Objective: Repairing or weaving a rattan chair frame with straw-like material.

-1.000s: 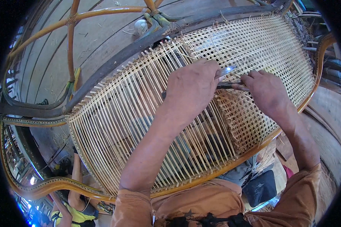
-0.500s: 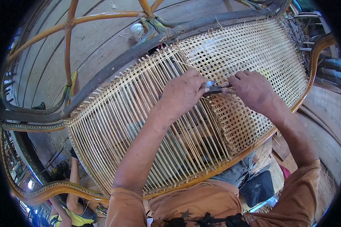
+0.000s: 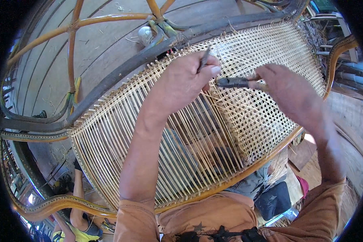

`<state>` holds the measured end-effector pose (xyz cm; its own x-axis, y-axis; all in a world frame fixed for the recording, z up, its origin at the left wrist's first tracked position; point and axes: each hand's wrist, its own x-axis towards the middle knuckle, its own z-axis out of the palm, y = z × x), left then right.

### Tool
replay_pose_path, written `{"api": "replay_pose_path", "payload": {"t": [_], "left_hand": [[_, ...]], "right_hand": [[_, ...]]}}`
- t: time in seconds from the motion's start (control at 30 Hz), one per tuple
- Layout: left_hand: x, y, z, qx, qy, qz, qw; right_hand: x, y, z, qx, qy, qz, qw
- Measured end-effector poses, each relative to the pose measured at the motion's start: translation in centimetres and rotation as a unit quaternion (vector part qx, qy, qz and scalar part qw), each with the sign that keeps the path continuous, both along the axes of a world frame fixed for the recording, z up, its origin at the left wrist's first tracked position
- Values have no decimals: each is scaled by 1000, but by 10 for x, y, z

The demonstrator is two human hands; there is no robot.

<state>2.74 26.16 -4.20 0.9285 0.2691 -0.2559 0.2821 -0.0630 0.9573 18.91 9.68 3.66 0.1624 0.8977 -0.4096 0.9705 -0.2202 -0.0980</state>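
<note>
A cane panel stretches before me in a curved wooden frame. Its right part is a close woven mesh, while the left part has only rows of parallel cane strands. My left hand is closed above the border between the two parts. From its fingers a thin, dark, pointed tool sticks up; its exact kind is unclear. My right hand is closed around the handles of dark-jawed pliers. Their jaws reach toward my left fingertips over the mesh.
A dark curved rail runs behind the panel, and the polished wooden edge runs along my side. Beyond stand bent rattan poles and a white shoe. Another person's leg shows at lower left; bundled strips lie at far right.
Both hands have moved up the panel, the left also leftward and the right hand outward. The pliers now sit higher, and the pointed tool stands up from my left hand.
</note>
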Motion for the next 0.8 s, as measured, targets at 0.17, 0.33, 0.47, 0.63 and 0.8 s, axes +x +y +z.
{"api": "replay_pose_path", "payload": {"t": [0.17,0.33,0.47,0.63,0.8], "left_hand": [[-33,-17,-21,-113,75,157,978],[-44,-44,-24,-20,222,134,965],[-35,-56,-20,18,244,91,965],[-31,-63,-28,133,219,127,958],[-34,-67,-12,-9,156,135,978]], "right_hand": [[3,-38,-39,-46,-25,-17,998],[-4,-53,-60,-7,-42,-19,999],[-17,-35,-42,-141,8,-116,983],[-28,-47,-45,-29,51,-151,987],[-44,-56,-42,39,43,-147,987]]}}
